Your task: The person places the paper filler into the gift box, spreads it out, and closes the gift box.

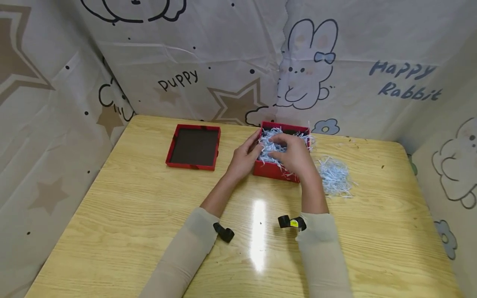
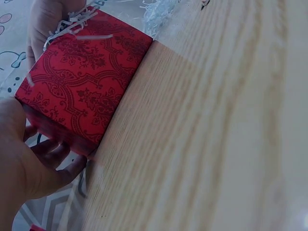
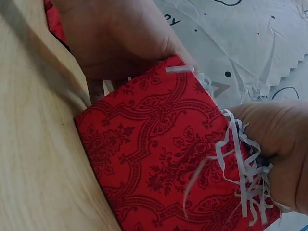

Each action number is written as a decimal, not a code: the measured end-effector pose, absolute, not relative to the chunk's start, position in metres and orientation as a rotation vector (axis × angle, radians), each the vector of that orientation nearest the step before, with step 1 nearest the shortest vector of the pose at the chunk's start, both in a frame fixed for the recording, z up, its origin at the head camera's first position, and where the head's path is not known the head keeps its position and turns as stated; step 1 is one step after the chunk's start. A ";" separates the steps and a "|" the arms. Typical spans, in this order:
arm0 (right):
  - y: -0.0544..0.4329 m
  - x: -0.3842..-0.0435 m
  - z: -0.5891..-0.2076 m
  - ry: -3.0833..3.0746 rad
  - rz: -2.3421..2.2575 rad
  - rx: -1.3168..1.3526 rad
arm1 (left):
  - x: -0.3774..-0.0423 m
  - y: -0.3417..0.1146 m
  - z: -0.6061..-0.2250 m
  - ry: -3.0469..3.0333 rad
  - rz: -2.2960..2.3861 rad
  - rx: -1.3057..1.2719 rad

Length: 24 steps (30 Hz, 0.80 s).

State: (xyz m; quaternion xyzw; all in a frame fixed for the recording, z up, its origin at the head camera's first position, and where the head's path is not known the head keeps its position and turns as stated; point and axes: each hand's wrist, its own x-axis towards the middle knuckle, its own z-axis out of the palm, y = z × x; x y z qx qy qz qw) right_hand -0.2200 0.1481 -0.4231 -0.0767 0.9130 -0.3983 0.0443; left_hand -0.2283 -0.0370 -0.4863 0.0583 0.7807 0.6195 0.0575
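Note:
A red box (image 1: 275,171) with a dark floral pattern stands uncovered on the table. It is filled with pale blue-white shredded paper (image 1: 267,152), some strands hanging over its rim. My left hand (image 1: 244,159) grips the box's left side, its fingers along the outer wall (image 2: 62,137) and the thumb near the rim. From above, my right hand (image 1: 296,155) reaches into the box, and its curved fingers and thumb hold some of the shredded paper. In the right wrist view, strands (image 3: 245,178) cling to the patterned front wall (image 3: 154,144) near that hand.
To the left lies a shallow square red lid (image 1: 195,145) with a dark inside facing up. A loose pile of shredded paper (image 1: 335,176) sits right of the box. A printed cloth (image 1: 223,62) hangs behind the wooden table (image 1: 149,215), with stray scraps near its back edge.

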 end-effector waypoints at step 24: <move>0.152 -0.234 -0.421 2.741 -1.120 -0.103 | -0.228 -0.037 -0.486 2.370 1.885 0.207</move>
